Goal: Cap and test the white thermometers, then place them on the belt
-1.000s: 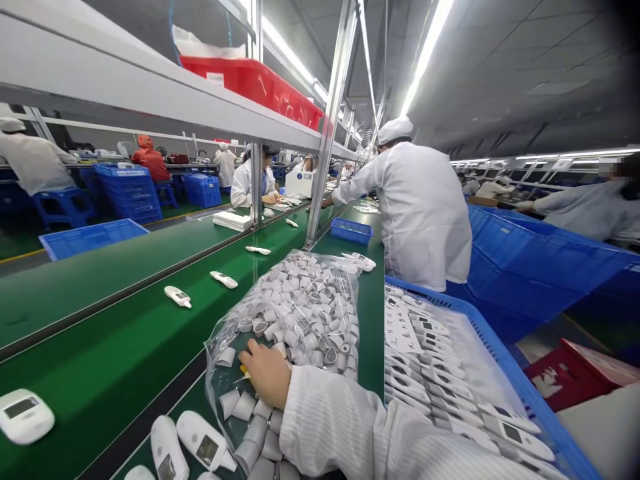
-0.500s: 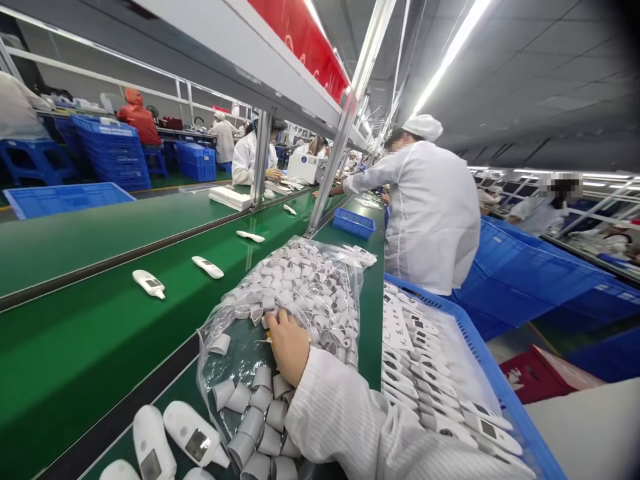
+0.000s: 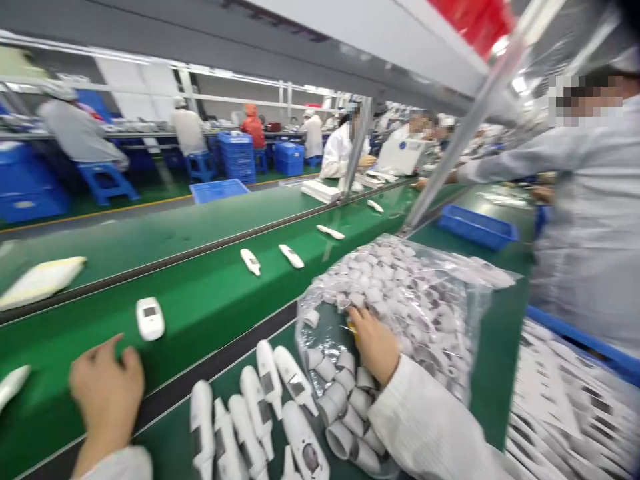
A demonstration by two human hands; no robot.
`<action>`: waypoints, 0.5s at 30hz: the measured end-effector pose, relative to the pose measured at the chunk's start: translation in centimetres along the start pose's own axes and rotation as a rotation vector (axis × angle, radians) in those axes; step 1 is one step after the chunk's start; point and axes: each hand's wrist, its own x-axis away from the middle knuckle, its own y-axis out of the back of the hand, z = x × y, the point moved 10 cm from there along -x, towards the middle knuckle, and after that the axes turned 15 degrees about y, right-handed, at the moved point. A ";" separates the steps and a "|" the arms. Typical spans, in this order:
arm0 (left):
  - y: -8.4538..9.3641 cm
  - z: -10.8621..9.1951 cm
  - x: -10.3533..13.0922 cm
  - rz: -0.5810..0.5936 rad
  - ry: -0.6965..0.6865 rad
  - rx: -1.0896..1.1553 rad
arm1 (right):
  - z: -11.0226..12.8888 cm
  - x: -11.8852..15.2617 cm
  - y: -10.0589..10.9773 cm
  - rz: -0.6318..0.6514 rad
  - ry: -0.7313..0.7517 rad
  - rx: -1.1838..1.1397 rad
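Observation:
My left hand [image 3: 107, 387] hovers over the green conveyor belt with thumb and fingers apart, holding nothing. Just beyond its fingertips lies a white handheld thermometer [image 3: 150, 319] with a small dark display. At the clear plastic bag [image 3: 473, 293], my right hand [image 3: 375, 343] has its fingers curled down by a pile of light grey plastic caps [image 3: 385, 273]. A bit of yellow shows under those fingers; what it belongs to is hidden. Loose grey caps [image 3: 345, 400] lie below the right hand. Several white thermometers [image 3: 257, 400] lie side by side between my hands.
More thermometers [image 3: 291, 256] are spread along the belt [image 3: 210, 287]. A blue tray [image 3: 477, 227] stands past the bag. At right, a blue crate [image 3: 585, 340] holds many white thermometers, beside a co-worker in white [image 3: 590, 220]. A slanted metal post [image 3: 450, 147] rises behind the bag.
The view has swung left, so the bag and right hand appear farther right. My left hand has come into view over the belt. The right hand stays at the caps.

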 end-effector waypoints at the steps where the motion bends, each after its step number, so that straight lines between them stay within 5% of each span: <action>1: -0.5 0.6 -0.5 -0.005 -0.008 -0.011 | 0.0 -0.1 -0.1 -0.004 0.019 -0.004; 4: -1.4 1.3 -0.6 -0.006 -0.074 -0.013 | -0.1 -0.4 -0.3 -0.014 0.052 -0.004; 9: -0.1 0.1 1.2 -0.022 -0.187 0.043 | -0.6 -0.3 -0.1 -0.056 0.042 0.001; 12: -0.3 -2.3 2.3 0.058 -0.254 0.088 | -0.8 -0.2 0.3 -0.105 0.026 0.006; 15: -3.1 -6.8 3.6 0.257 -0.344 0.131 | -0.5 -0.3 0.6 -0.142 0.027 0.017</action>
